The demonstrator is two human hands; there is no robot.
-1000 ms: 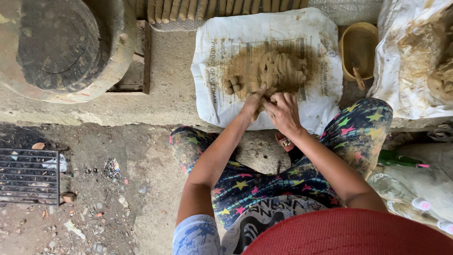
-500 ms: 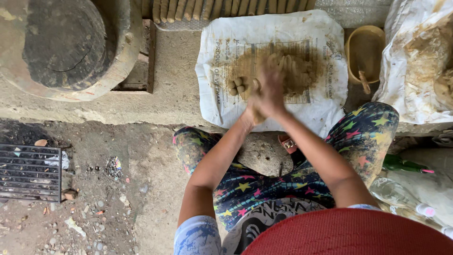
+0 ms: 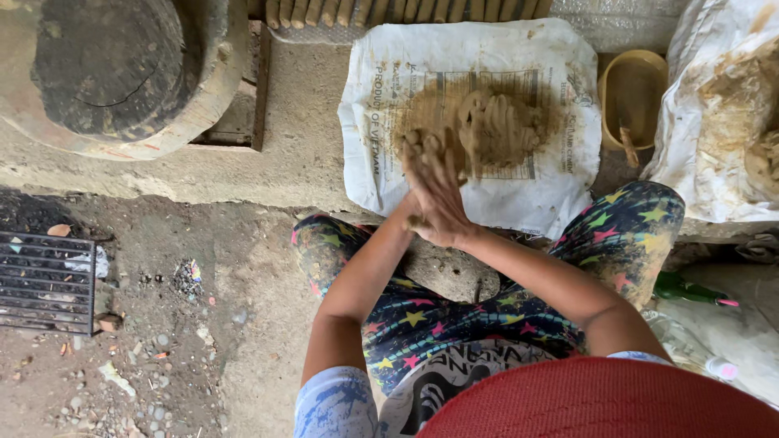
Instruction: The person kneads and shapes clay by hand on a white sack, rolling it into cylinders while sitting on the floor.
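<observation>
My two hands are pressed palm to palm over the near edge of a white sack (image 3: 373,162) spread on the concrete ledge. My right hand (image 3: 442,195) lies on top. My left hand (image 3: 414,154) is mostly hidden under it, with only its muddy fingertips showing. A small piece of brown clay (image 3: 417,221) sticks out between the palms. Just beyond the hands, a pile of rolled clay pieces (image 3: 499,126) rests on the middle of the sack.
A yellow bowl (image 3: 633,81) with a stick in it stands right of the sack. Another sack with clay lumps (image 3: 730,122) lies at the far right. A round dark wheel (image 3: 114,65) sits at upper left, a metal grate (image 3: 45,280) on the ground at left, and a green bottle (image 3: 690,289) by my right knee.
My hands have drawn back from the clay pile toward my body. They were apart on the pile; now they are pressed together with clay between them.
</observation>
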